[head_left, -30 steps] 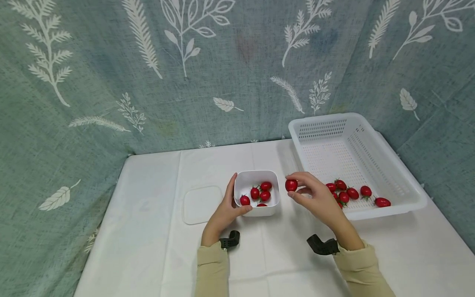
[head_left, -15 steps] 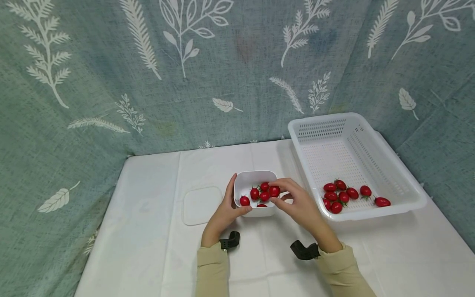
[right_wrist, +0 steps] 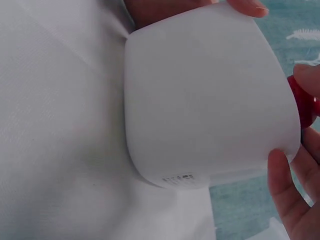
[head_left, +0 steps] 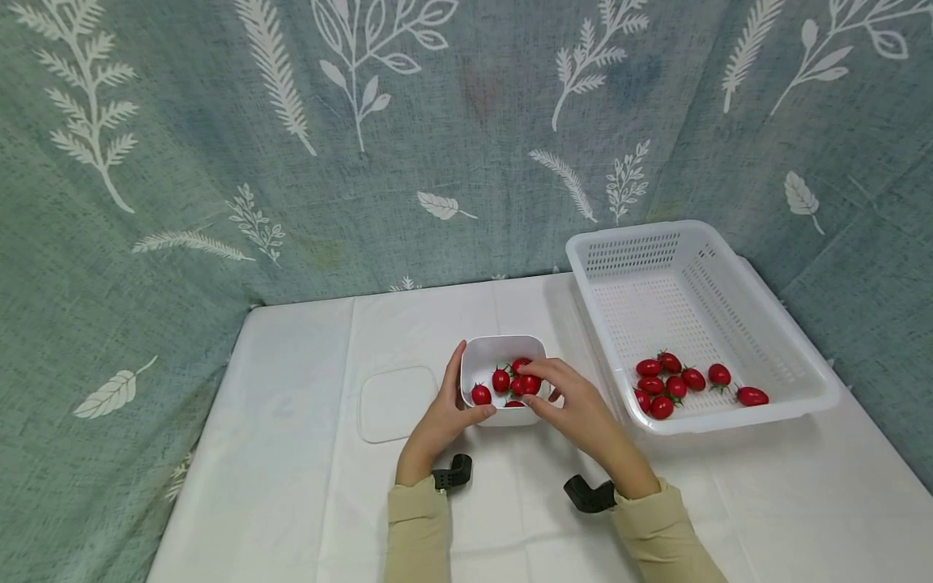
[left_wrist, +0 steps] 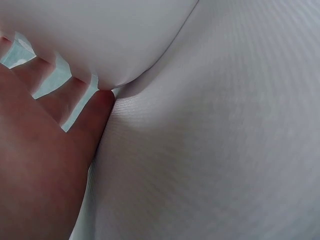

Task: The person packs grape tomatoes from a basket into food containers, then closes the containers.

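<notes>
A small white square container [head_left: 504,417] stands on the table, its wall also showing in the left wrist view. My left hand [head_left: 442,414] holds it, fingers along its left side and thumb over the near rim. Between thumb and fingers, my right hand [head_left: 581,410] pinches a red cherry tomato [head_left: 530,385] at the container's right side, just inside the rim. Other cherry tomatoes [head_left: 500,380] lie in the container, some partly hidden by the right hand and the near wall. In the right wrist view, a fingertip of the right hand [right_wrist: 295,185] touches the container's outer wall.
To the right sits a large white perforated basket [head_left: 790,340] with several cherry tomatoes [head_left: 676,388] near its front. A flat translucent lid [head_left: 397,403] lies left of the container. A patterned curtain [head_left: 466,162] hangs behind the white-covered table [head_left: 284,453].
My right hand has moved left from beside the basket to the container, carrying the cherry tomato in over its right rim. My left hand has stayed on the container.
</notes>
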Demonstrator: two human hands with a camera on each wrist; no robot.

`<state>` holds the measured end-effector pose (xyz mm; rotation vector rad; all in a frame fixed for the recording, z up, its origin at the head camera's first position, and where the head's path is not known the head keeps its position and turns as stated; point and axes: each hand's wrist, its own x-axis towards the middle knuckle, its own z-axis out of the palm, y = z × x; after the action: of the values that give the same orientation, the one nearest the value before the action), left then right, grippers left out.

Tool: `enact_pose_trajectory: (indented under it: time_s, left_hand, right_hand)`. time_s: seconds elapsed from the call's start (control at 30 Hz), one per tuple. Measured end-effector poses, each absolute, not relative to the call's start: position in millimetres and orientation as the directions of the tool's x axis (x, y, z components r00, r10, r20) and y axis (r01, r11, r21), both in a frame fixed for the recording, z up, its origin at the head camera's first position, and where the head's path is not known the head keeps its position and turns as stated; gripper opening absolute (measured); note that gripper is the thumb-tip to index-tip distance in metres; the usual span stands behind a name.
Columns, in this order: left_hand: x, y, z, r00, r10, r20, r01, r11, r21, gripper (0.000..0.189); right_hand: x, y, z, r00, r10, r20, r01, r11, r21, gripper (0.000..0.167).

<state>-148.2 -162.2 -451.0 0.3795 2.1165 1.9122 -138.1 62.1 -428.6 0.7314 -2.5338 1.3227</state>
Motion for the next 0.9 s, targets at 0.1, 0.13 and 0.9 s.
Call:
enact_pose_trajectory:
  time_s: [0.1,0.13,0.9]
  left_hand:
    - [-148.2,-162.0,-451.3,-0.93,0.368,-0.02,0.016,0.094,0.995,0.097]
    - [-148.3,-162.0,-451.3,-0.929,0.369,-0.019,0.015,0.09,0.996,0.097]
    - [-149.0,-163.9,-449.8,-0.926,0.376,-0.023,0.003,0.069,0.998,0.097]
  right_hand:
    - [-137.9,60.3,-431.9,-0.847,-0.349,0.401,-0.531,0.513,-0.675,0.037]
    - [-137.8,59.7,-432.4,-0.844,-0.348,0.408,-0.536,0.518,-0.666,0.037]
    - [-151.5,37.6,-436.1,-0.815,-0.231,0.532,-0.536,0.65,-0.538,0.036]
